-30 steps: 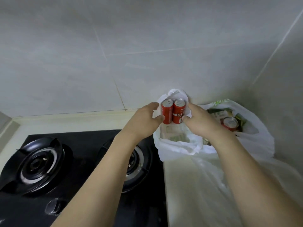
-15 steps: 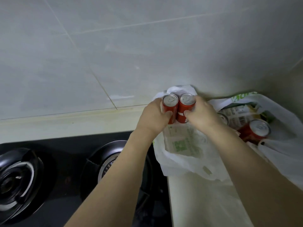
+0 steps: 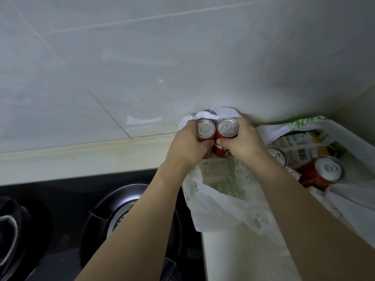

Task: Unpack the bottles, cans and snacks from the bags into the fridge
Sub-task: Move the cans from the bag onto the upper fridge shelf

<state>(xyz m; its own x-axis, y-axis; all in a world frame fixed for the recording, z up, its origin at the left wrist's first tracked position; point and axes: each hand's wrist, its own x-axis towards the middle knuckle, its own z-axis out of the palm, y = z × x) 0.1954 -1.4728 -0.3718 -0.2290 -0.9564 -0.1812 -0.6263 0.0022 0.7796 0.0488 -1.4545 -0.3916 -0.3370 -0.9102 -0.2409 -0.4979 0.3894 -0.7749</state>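
Two red soda cans stand side by side and touching above the mouth of a white plastic bag (image 3: pixel 221 207) on a pale kitchen counter (image 3: pixel 239 258), both upright with their long axes vertical and their silver pull-tab tops facing up toward the camera. The left hand (image 3: pixel 185 148) wraps the left can (image 3: pixel 205 129), its fingers curled together around the can's far side and its thumb pressed on the near side; the right hand (image 3: pixel 242 141) grips the right can (image 3: pixel 227 127) the same way, fingers closed around the outer wall and thumb tucked against the red label. The thumbs meet in front of the pair. The bag they are held over slumps open just right of a black gas hob (image 3: pixel 129 216), with printed green text showing through the plastic below the cans. Right of that bag, a second white bag (image 3: pixel 355 197) with green lettering lies open toward the wall corner. In it, a third red can (image 3: pixel 322 173) lies tilted, its top turned up and to the right, beside another can (image 3: pixel 277 156) of which only the silver top shows, and a printed snack packet (image 3: pixel 298 148) with a barcode. Grey wall tiles (image 3: pixel 142 67) rise behind the counter.
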